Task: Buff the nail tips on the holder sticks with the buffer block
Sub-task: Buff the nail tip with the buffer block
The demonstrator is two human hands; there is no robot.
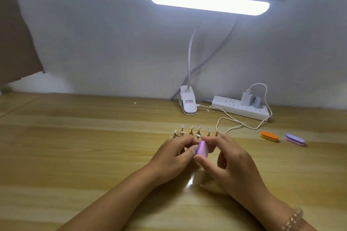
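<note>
The right hand [232, 159] pinches the buffer block [202, 148], thumb under its near end and forefinger over its far end. The pink and purple block stands on edge between the two hands, just above the desk [93, 146]. The left hand [172, 154] sits at 9 o'clock of the block with its fingers curled in and its thumb tip against the block's side. Whether those fingers hold anything cannot be told. A bead bracelet [293, 219] circles the right wrist.

At 12 o'clock, just beyond the fingertips, the holder sticks [191, 132] stand in a row, each with a small pale nail tip on top. The nearest one reaches the far end of the block. Farther out at 12 is the lamp clip [188, 103], and its lit bar [209, 1] hangs high above. At 1 o'clock a power strip [238, 108] lies by the wall with a charger [246, 97] plugged in, its cable [231, 118] looping over the desk. At 2 o'clock lie an orange buffer [268, 136] and a purple buffer [294, 139], close together.
</note>
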